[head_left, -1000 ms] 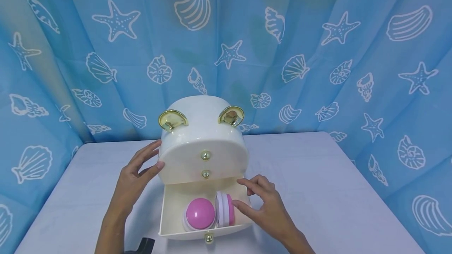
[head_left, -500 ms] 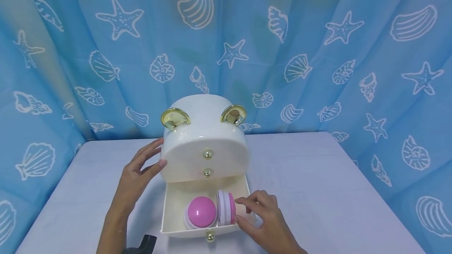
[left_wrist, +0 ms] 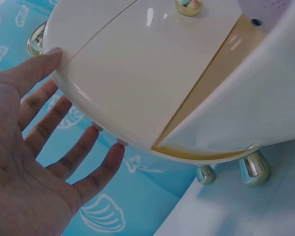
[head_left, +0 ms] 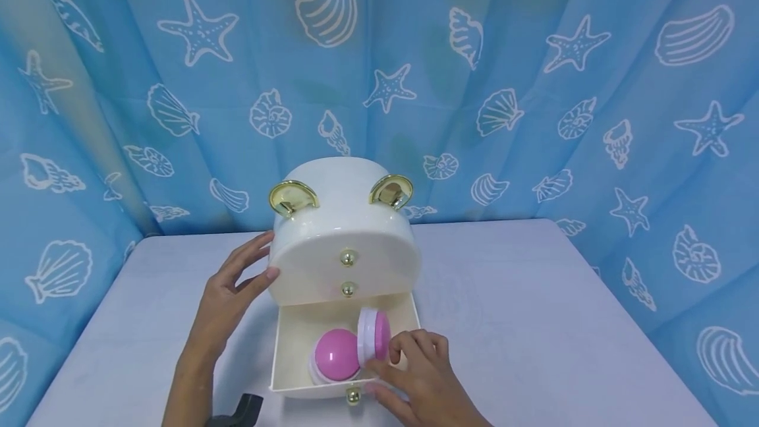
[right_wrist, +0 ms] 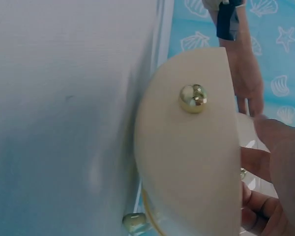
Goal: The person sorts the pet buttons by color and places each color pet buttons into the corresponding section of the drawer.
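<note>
My left hand rests its spread, nearly straight fingers against the left side of a glossy white drawer box. In the left wrist view the thumb touches its front panel. The bottom drawer is pulled out. Inside it a pink domed round piece with a white base lies dome up. Beside it a matching pink and white disc stands on edge; its lavender face has small holes. My right hand reaches over the drawer's front right corner, curled fingers at the disc's lower edge; I cannot tell whether they grip it.
Gold ears stick out of the box top, and gold knobs sit on the drawer fronts. A black strap or band shows beside my left forearm. The pale cloth-covered table ends at a blue shell-print curtain.
My right hand has moved left and down to the drawer's front right corner. The standing disc has shifted up and slightly left. My left hand stays at the box's side.
</note>
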The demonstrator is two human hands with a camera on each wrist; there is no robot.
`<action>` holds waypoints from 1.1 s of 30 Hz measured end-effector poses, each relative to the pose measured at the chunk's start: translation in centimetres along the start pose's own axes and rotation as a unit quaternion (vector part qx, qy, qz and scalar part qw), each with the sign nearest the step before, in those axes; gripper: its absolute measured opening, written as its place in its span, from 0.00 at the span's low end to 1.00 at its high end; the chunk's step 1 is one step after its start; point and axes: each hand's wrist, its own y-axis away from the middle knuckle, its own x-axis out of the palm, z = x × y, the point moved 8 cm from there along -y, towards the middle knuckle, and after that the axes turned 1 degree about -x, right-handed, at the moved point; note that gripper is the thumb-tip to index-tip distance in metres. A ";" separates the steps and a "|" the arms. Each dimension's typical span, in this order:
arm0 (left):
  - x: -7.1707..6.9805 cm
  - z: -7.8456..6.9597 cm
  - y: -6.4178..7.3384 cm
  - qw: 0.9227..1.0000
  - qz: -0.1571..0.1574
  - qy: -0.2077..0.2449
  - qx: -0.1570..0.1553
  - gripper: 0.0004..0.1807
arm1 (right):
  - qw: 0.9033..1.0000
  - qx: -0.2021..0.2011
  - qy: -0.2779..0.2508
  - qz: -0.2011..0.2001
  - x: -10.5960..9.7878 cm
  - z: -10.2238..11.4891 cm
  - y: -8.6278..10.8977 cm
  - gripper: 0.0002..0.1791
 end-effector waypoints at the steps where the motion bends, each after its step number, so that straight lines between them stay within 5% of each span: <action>1: 0.0 -0.1 0.0 1.000 0.000 0.001 0.000 0.33 | 1.000 0.004 -0.001 -0.006 -0.1 -0.1 -0.1 0.14; 9: 0.0 -0.2 0.0 1.000 0.003 0.002 0.002 0.33 | 0.990 0.081 -0.007 -0.112 -3.0 -3.2 -1.0 0.20; 20: -0.1 0.0 0.2 1.000 0.004 0.001 -0.012 0.34 | 0.978 0.209 -0.004 -0.001 -0.1 -5.6 -3.4 0.25; 25: -0.1 0.1 0.3 1.000 0.002 0.004 -0.013 0.33 | 0.983 0.181 -0.007 -0.010 0.8 -5.4 -4.1 0.23; 33: 0.0 -0.2 0.1 1.000 0.005 0.003 0.006 0.32 | 0.994 0.054 0.045 -0.081 -1.1 -4.4 -2.9 0.22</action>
